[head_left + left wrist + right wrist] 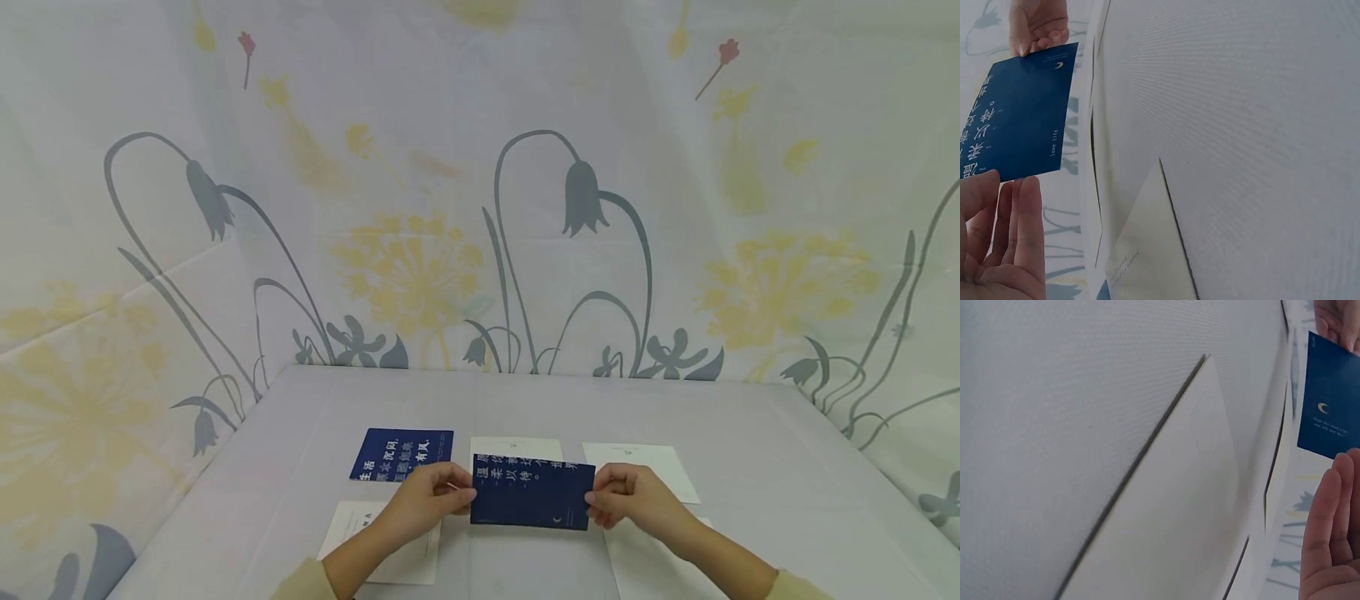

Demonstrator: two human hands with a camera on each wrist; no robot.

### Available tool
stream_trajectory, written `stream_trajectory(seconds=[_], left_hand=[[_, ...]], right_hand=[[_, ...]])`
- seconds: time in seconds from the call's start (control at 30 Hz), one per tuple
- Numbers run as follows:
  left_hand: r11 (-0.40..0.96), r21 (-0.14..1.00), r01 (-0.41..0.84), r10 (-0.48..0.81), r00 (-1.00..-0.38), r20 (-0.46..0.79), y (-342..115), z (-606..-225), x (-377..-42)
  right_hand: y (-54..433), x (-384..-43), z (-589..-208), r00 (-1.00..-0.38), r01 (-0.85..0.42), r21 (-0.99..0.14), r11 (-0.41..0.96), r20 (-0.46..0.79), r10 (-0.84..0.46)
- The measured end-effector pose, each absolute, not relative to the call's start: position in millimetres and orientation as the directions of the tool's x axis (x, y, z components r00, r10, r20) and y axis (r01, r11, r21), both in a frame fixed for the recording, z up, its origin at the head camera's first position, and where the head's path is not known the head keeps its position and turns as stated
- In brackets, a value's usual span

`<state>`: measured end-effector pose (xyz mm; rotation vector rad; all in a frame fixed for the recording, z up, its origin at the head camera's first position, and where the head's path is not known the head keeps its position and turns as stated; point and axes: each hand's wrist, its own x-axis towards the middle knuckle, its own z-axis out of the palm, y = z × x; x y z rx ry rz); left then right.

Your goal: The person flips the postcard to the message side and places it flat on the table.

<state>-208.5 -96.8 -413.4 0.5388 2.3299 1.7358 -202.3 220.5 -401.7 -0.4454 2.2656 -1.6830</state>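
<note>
A dark blue card (529, 500) with white Chinese characters and a small moon mark is held up over the table between both hands. My left hand (429, 498) pinches its left edge between thumb and fingers. At the opposite short edge, my right hand (637, 502) pinches it the same way. In the left wrist view the card (1029, 115) shows its printed face with "love life" along one edge. The right wrist view catches only the moon corner of the card (1332, 400), above the right fingers (1322, 519).
Another dark blue card (397, 450) with white characters lies at the back left of the white table (540, 400). White cards lie at the back middle (517, 446), back right (645, 458), front left (405, 554) and front right (652, 567). A flower-patterned cloth (450, 167) hangs behind.
</note>
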Motion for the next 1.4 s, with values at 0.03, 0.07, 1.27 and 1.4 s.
stream_trajectory(seconds=[0.03,0.07,1.27,1.4], left_hand=[[0.259,0.949,0.179,0.391,-0.918,0.066,-97.2,-413.6,-208.7],[0.267,0.946,0.182,0.388,-0.919,0.068,-97.6,-413.6,-208.9],[0.212,0.977,0.025,0.41,-0.91,-0.066,-106.1,-418.5,-213.2],[0.191,0.982,-0.003,0.399,-0.913,-0.081,-104.6,-418.8,-213.3]], right_hand=[[220.9,-202.3,-401.5,-0.912,-0.074,-0.962,0.263,-0.041,-0.408],[221.3,-202.1,-401.3,-0.911,-0.072,-0.964,0.256,-0.041,-0.411],[226.6,-198.6,-403.3,-0.882,-0.057,-0.992,0.117,-0.005,-0.471],[225.5,-197.7,-403.1,-0.89,-0.033,-0.991,0.13,-0.03,-0.454]])
